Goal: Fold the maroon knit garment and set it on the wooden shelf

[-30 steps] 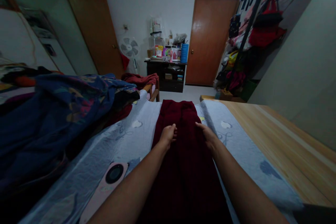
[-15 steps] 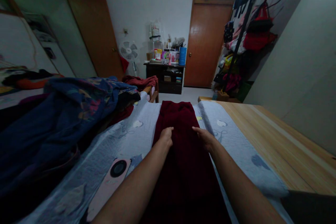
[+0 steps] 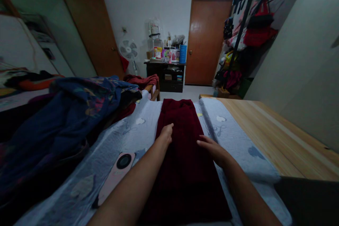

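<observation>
A dark red garment [image 3: 182,155] lies folded into a long strip down the middle of a pale blue bedsheet [image 3: 132,137]. My left hand [image 3: 166,133] rests on the garment's left edge, fingers curled down onto the cloth. My right hand [image 3: 213,150] lies flat on the right side of the garment, fingers spread and pointing left. Neither hand lifts the fabric. Both forearms reach in from the bottom of the view.
A heap of dark blue clothes [image 3: 60,113] covers the left of the bed. A pink round-lensed device [image 3: 116,171] lies on the sheet by my left arm. Bare wooden bed board [image 3: 278,130] runs along the right. A dark cabinet [image 3: 165,74], fan [image 3: 128,51] and door [image 3: 205,39] stand beyond.
My right hand has slid back toward me and down the garment's right side. My left hand stays near the left edge. The view has shifted slightly.
</observation>
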Available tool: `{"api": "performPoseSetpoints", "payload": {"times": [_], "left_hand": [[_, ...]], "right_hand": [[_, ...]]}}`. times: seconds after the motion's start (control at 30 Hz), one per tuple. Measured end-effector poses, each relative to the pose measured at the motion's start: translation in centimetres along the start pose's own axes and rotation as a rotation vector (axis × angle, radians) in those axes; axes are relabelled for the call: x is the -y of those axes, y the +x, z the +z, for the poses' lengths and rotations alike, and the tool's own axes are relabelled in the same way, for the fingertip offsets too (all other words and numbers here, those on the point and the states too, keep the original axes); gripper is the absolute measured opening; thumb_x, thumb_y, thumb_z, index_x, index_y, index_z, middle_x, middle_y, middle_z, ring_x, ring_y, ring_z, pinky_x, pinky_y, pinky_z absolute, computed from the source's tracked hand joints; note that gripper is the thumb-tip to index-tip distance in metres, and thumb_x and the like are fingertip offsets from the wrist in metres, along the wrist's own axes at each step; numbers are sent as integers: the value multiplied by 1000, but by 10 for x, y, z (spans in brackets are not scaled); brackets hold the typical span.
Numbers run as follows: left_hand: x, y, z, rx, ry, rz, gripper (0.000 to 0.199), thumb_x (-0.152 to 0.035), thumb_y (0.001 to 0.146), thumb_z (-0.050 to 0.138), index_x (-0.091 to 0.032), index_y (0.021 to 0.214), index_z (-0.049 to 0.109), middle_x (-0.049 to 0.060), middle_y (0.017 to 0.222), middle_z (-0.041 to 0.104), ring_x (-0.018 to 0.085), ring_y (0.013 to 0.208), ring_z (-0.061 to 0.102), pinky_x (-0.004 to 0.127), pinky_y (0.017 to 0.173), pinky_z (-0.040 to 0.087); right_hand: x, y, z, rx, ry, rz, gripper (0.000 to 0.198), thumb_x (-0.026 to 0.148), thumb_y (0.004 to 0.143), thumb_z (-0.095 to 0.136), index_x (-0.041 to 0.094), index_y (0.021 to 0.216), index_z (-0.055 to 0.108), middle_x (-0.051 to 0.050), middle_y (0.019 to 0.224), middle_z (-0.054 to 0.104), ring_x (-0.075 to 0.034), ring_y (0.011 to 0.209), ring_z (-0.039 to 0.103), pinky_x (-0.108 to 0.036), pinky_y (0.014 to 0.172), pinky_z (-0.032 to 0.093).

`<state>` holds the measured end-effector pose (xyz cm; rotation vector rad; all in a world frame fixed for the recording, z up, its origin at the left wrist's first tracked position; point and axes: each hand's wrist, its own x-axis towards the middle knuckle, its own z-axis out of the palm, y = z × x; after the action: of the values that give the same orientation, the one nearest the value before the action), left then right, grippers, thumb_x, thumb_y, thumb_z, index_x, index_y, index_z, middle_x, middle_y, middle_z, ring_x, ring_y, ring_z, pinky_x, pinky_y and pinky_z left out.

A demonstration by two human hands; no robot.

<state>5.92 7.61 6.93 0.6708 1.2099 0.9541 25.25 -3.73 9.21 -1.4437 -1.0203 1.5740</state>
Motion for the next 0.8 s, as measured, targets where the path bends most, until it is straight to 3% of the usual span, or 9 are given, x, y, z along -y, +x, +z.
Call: {"api": "performPoseSetpoints", "payload": {"times": [0.1,0.2,0.33,0.4,0.5,0.6,0.67,0.73,0.8], "left_hand": [[8,-26,-10,17,53,-14,23,-35,81,62,-17,96,63,10,92,71,21,78,66,34,73,53],[22,-55,-17,16,116,-5,41,-30,73,73,-21,110,57,8,99,70,21,80,65,35,73,53],[43,-76,-22,51,111,57,53,-13,73,67,-21,122,49,9,104,68,19,85,65,32,78,52],[50,-79,-24,51,107,90,50,-11,74,64,-18,121,51,11,103,67,19,87,65,31,79,52],[55,-83,-29,-20,151,121,53,-14,74,66,-16,124,49,13,106,65,21,91,65,34,84,50],[56,-100,-37,-45,270,251,68,-21,73,71,-18,133,41,15,126,54,24,110,57,37,97,43],[56,-119,-42,87,478,418,77,-34,71,74,-21,138,38,16,142,38,28,127,45,40,106,36],[56,-140,-44,277,742,549,95,-44,60,81,-25,141,37,14,154,17,34,140,23,46,112,25],[57,-158,-44,314,950,641,107,-42,51,86,-28,143,34,10,158,4,38,143,9,52,114,20]], "right_hand": [[-19,-25,-10,81,-125,-28,91,44,70,75,19,145,31,-14,144,44,-25,125,50,-39,107,38],[-35,-47,-14,160,-277,-149,107,40,67,78,19,151,15,-13,153,29,-25,136,36,-40,113,28],[-50,-70,-6,250,-493,-316,119,28,64,77,19,152,-3,-14,158,13,-24,142,24,-41,116,20],[-58,-74,2,197,-581,-355,118,18,62,72,20,152,-5,-13,158,12,-24,142,24,-41,116,20],[-68,-73,14,-44,-632,-403,103,7,62,57,19,152,8,-12,154,28,-24,137,34,-40,113,27],[-68,-69,20,-222,-561,-464,88,3,59,47,18,144,34,-10,138,51,-23,124,50,-37,108,36],[-58,-69,23,-275,-520,-525,81,2,56,45,20,136,47,-6,130,58,-23,118,55,-35,106,38],[-44,-71,28,-309,-506,-585,77,2,56,45,22,130,52,-4,127,60,-22,115,56,-35,107,38],[-29,-74,34,-315,-498,-632,73,3,57,46,22,127,55,-3,126,61,-22,115,56,-37,108,37]]}}
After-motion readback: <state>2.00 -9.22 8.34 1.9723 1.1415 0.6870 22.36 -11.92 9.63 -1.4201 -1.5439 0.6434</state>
